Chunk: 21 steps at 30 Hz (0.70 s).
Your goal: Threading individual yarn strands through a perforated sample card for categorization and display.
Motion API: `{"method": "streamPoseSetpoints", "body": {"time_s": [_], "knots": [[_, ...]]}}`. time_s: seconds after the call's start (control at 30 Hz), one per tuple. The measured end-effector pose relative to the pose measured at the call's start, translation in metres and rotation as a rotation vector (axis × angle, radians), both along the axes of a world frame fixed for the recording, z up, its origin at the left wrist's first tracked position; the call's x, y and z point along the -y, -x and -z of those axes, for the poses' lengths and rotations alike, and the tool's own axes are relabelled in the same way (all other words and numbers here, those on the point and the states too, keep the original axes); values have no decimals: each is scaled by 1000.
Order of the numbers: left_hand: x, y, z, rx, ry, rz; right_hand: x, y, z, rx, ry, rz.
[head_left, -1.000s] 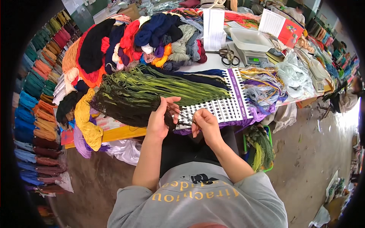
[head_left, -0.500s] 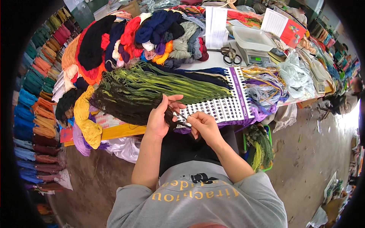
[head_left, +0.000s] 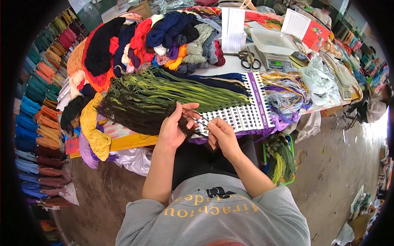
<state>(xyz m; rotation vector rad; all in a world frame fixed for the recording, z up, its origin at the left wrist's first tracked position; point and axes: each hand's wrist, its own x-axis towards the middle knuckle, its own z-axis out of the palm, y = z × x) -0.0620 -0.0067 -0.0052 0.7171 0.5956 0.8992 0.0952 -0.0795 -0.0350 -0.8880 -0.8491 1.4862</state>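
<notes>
My left hand (head_left: pixel 175 126) is closed round part of a dark brown bundle of thread (head_left: pixel 139 117), its fingers partly hidden by strands. Pinched in my right hand (head_left: pixel 221 133) is the end of a few dark strands, stretched between the two hands. Beneath them lies a white thread card (head_left: pixel 242 117) with rows of punched holes and a purple strip. Green threads (head_left: pixel 184 90) hang from its holes and spread leftward across the table. Navy threads (head_left: pixel 221 80) lie beyond the green ones.
Yarn skeins (head_left: pixel 172 28) of many colours are heaped at the back left. Scissors (head_left: pixel 248 59) lie beside a digital scale (head_left: pixel 277 59) carrying a clear tray (head_left: pixel 273 41). Purple and grey thread (head_left: pixel 283 92) lies right of the card. A green basket (head_left: pixel 292 151) of thread stands below the table edge.
My right hand has shifted slightly right and the strands between my hands look more drawn out. My left hand has barely moved.
</notes>
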Motion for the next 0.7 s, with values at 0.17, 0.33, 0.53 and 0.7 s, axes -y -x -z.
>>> {"method": "streamPoseSetpoints", "body": {"time_s": [0.17, 0.33, 0.53, 0.7], "knots": [[-5, 5, 3, 181, 92, 76, 0, 2, 2, -10, 3, 23], [-3, 5, -3, 50, 76, 12, 2, 1, -1, 141, 19, -122], [-35, 50, 15, -125, 99, 233, -14, -38, -24, 781, -258, 274], [-108, 178, 42, 102, 148, -204, -41, -140, -46, -490, -439, 338]]}}
